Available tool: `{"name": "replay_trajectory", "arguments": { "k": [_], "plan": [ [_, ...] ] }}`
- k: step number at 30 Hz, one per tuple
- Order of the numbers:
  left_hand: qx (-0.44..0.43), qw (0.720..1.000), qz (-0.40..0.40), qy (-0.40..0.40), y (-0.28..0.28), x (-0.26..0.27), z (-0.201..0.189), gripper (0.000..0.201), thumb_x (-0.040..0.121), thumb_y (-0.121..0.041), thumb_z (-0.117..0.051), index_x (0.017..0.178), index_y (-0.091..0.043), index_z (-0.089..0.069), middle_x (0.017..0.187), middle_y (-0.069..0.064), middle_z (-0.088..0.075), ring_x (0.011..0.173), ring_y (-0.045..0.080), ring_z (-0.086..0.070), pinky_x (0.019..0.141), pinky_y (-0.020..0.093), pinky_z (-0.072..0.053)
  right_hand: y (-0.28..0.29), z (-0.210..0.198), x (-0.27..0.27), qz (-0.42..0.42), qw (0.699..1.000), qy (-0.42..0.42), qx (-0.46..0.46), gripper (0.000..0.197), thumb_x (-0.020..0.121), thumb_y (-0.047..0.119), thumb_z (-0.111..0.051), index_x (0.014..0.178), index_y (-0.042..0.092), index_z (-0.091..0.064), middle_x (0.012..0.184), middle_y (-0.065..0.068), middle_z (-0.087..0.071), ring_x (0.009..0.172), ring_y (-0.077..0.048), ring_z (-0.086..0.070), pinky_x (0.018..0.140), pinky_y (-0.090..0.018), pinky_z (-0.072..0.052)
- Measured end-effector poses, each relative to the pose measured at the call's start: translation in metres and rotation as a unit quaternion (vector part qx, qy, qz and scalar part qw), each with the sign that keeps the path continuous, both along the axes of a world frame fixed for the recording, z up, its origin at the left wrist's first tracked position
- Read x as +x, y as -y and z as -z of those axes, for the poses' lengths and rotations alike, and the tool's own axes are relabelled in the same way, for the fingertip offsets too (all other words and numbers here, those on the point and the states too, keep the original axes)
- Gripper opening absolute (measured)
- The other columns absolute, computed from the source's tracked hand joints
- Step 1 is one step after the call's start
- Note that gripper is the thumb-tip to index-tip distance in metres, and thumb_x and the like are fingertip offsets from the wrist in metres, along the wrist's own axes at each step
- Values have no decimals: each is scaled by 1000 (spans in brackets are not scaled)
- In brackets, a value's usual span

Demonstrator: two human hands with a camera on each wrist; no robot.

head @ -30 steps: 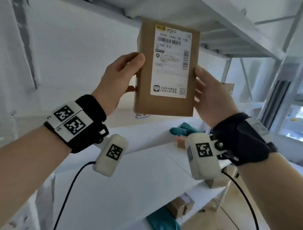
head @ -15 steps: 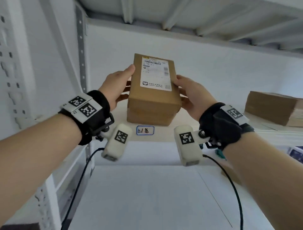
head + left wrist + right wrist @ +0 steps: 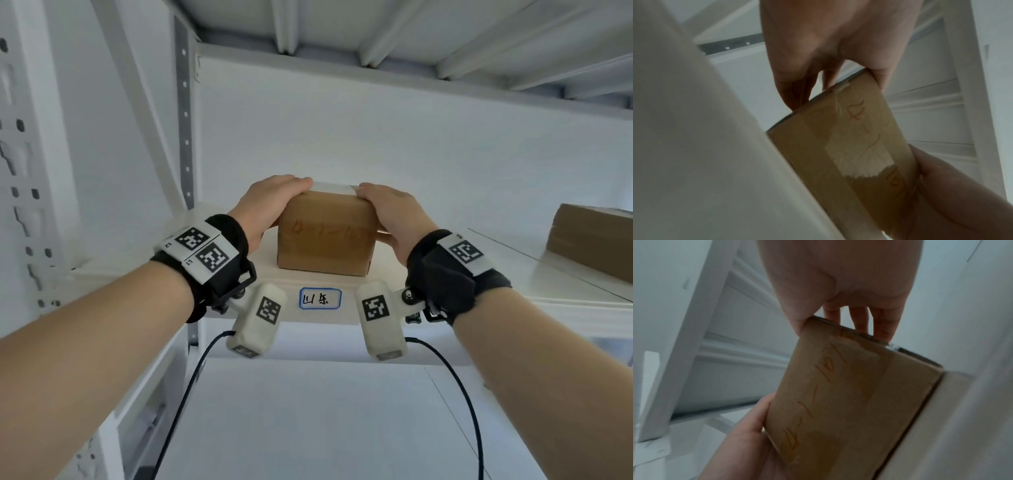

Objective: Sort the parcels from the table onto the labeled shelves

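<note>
Your left hand (image 3: 270, 202) grips the parcel (image 3: 325, 236) at its 9 o'clock side, fingers curled over the top edge, thumb low on the side face. The parcel, a brown cardboard box with faint orange handwriting on its near face, sits on the shelf (image 3: 496, 274) directly above a blue-bordered handwritten label (image 3: 320, 298) on the shelf lip at 6 o'clock. The left wrist view shows the same parcel (image 3: 849, 154) pressed between both hands. Your right hand (image 3: 390, 212) grips the parcel at 3 o'clock, fingers over the top corner. At far 3 o'clock, well apart, a second cardboard box (image 3: 592, 240) lies on the same shelf.
</note>
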State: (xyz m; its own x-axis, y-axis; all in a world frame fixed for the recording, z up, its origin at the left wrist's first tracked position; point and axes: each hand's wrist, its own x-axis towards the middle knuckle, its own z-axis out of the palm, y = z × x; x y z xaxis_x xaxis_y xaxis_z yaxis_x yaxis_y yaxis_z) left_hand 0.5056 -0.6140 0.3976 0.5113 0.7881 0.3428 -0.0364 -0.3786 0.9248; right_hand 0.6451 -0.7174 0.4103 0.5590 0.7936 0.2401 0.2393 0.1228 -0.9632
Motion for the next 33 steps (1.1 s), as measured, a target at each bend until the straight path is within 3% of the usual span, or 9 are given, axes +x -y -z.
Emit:
{"name": "replay_trajectory", "arguments": {
  "k": [5, 9, 16, 21, 24, 25, 27, 30, 33],
  "plan": [
    [6, 1000, -19, -6, -9, 9, 2, 29, 84, -41, -52, 64, -21, -47, 72, -4, -49, 72, 18, -47, 75, 31, -33, -7, -1, 7, -1, 1000, 1, -15, 6, 89, 28, -58, 87, 28, -63, 89, 6, -57, 86, -14, -55, 69, -23, -49],
    [-3, 1000, -29, 8, -15, 13, 5, 31, 84, -39, -53, 57, -25, -50, 69, -6, -49, 75, 18, -47, 76, 31, -34, -9, 0, 10, -6, 1000, 4, -19, 19, 89, 27, -58, 104, 22, -68, 87, 5, -56, 88, -17, -54, 74, -26, -49],
    [-6, 999, -40, 19, -18, 17, 8, 29, 84, -39, -53, 73, -13, -54, 70, -10, -50, 82, 16, -47, 77, 28, -34, -12, 0, 14, -17, 1000, -10, -21, 18, 89, 27, -58, 104, 23, -66, 87, 5, -56, 87, -17, -51, 77, -28, -47],
    [-3, 998, -44, 36, -16, 20, 9, 37, 86, -35, -52, 98, -1, -57, 73, -8, -50, 83, 17, -48, 75, 27, -35, -13, 2, 16, -22, 999, -17, -16, 20, 89, 27, -57, 106, 24, -67, 89, 4, -55, 87, -17, -50, 77, -29, -47],
    [1, 998, -57, 29, -12, 20, 8, 49, 85, -38, -52, 117, -2, -58, 97, 9, -60, 105, 34, -57, 83, 30, -38, -11, 0, 15, -20, 999, -5, -35, 16, 89, 30, -56, 102, 26, -65, 91, 5, -56, 87, -15, -54, 86, -32, -49],
    [1, 998, -62, 24, -12, 21, 7, 52, 84, -40, -52, 120, -4, -58, 109, 12, -61, 117, 33, -56, 89, 32, -41, -10, -2, 15, -18, 999, 4, -46, 16, 89, 32, -56, 102, 27, -64, 93, 5, -57, 89, -15, -56, 92, -35, -50],
    [5, 998, -56, -3, -8, 18, 1, 48, 82, -43, -50, 113, -9, -61, 117, 13, -58, 115, 30, -56, 95, 36, -42, -7, -8, 15, -8, 997, 28, -66, 23, 89, 34, -55, 107, 26, -64, 96, 6, -58, 99, -18, -59, 101, -40, -47],
    [19, 995, -77, -60, 6, 11, -12, 30, 90, -43, -43, 97, -15, -48, 103, 5, -47, 96, 22, -46, 86, 35, -37, 3, -16, 8, 27, 991, 95, -86, 38, 92, 33, -51, 123, 12, -61, 118, -5, -60, 121, -27, -55, 103, -43, -45],
    [40, 985, -127, -111, 15, 6, -22, 46, 96, -40, -34, 116, -4, -53, 115, 8, -49, 108, 25, -47, 88, 34, -34, 16, -22, 5, 57, 985, 138, -83, 44, 98, 23, -44, 135, 0, -51, 141, -18, -51, 133, -32, -46, 106, -38, -39]
  ]
}}
